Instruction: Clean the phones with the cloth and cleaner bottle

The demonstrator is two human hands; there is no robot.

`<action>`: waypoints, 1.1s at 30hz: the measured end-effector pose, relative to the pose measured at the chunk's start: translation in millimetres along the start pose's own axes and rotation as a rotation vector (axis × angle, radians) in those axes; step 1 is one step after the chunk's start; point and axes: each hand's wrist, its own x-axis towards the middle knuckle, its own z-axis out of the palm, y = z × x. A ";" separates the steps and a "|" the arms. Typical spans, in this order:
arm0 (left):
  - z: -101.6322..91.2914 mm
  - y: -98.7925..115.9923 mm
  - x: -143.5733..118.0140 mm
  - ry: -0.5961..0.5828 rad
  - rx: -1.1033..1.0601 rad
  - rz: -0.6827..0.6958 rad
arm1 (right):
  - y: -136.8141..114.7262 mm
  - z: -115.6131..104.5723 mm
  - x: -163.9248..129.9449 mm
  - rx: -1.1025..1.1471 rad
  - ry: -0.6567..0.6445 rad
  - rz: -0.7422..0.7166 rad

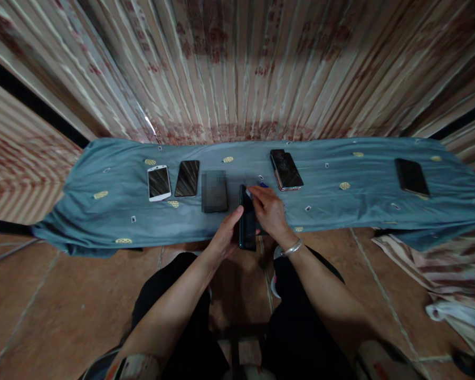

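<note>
Item 1, held: a black smartphone (pixel 247 224), slim and dark, standing on its long edge just over the near hem of the cloth. Your left hand (pixel 225 240) cups it from 9 o'clock, thumb up along its side, fingers curled behind. Your right hand (pixel 269 211) comes in from 3 o'clock, with a silver bangle (pixel 292 248) on that wrist; its fingertips (pixel 252 191) pinch at the phone's far top corner, possibly around a small tool, though the view is too blurred there to be sure.

Item 2, surface: a blue-grey cloth (pixel 340 211) with small yellow motifs, spread over a long low surface across your front.

Item 3, at 10 o'clock of the held phone: a white-framed phone (pixel 159 182), face up, and just beside it a dark phone (pixel 187 178) showing striped reflections.

Item 4, immediately at 9 o'clock: a blurred dark slab (pixel 214 191), detail unreadable.

Item 5, at 1 o'clock: a phone with cracked glass (pixel 287 170), resting on another device.

Item 6, far out at 3 o'clock, well apart: a black phone (pixel 411 177) lying flat.

Item 7, backdrop: a pleated patterned curtain (pixel 237 68) behind the cloth; a brown tiled floor (pixel 63 301) beneath your knees.
</note>
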 end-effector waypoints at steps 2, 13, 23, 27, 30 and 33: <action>-0.1 -1.2 0.3 -0.013 0.004 0.006 | -0.8 -0.9 -0.3 0.004 -0.002 -0.004; 0.6 6.0 -1.7 0.011 -0.015 -0.032 | 5.4 -0.3 1.1 -0.020 -0.047 0.050; -1.3 13.7 -0.4 0.040 -0.058 -0.002 | 1.1 4.0 -5.0 -0.038 -0.100 0.034; -1.0 15.9 -0.1 0.036 -0.075 0.007 | -3.9 3.3 -6.9 -0.046 -0.118 0.014; 0.8 16.9 -0.5 0.038 -0.081 0.017 | -8.8 1.5 -8.6 -0.042 -0.129 0.007; 3.9 17.6 -1.1 0.054 -0.076 0.038 | -13.2 -0.1 -10.4 -0.028 -0.134 0.003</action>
